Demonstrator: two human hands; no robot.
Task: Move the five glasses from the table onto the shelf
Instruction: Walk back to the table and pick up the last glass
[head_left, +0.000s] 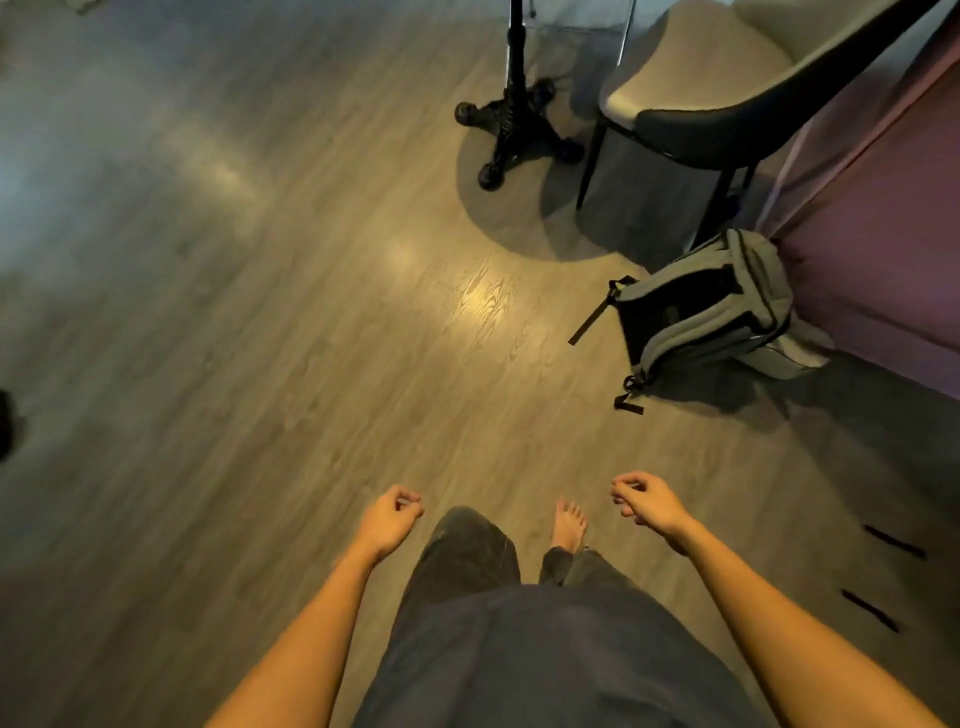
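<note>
No glass, tabletop or shelf shows in the head view, which looks down at a wooden floor. My left hand (390, 516) hangs in front of me at the lower middle, fingers loosely curled, holding nothing. My right hand (644, 500) hangs to the right of my legs, its fingers also loosely curled and empty. Between the hands are my dark trousers and one bare foot (569, 525).
A black four-footed table base (511, 132) stands ahead at the top middle. Right of it is a dark chair with a pale seat (696, 111). A grey backpack (701, 317) lies on the floor against a purple wall (883, 249). Wooden floor (249, 291) spreads to the left.
</note>
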